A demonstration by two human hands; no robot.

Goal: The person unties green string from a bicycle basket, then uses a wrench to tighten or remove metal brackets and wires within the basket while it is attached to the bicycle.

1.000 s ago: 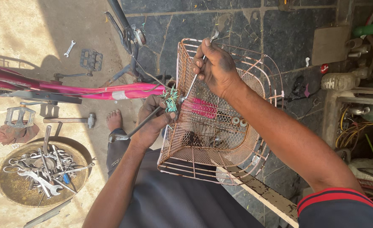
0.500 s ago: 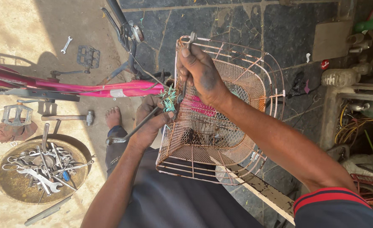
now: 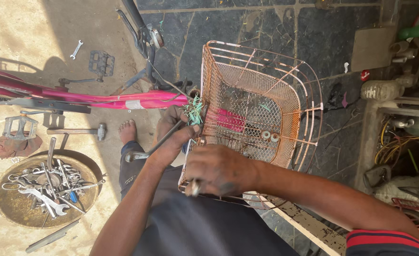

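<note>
The right hand (image 3: 219,170) has come down from the far rim of the wire basket (image 3: 266,95) to its near edge, fingers closed around a small metal tool. The left hand (image 3: 174,135) is clamped on a spanner (image 3: 152,147) at the basket's left wall, beside the pink bicycle frame (image 3: 100,100). Further left of the basket lies a pan of spanners (image 3: 15,208).

Sunlit sandy ground (image 3: 24,28), dark stone paving (image 3: 276,23), cluttered shelf (image 3: 408,137) at right, hard shadows
</note>
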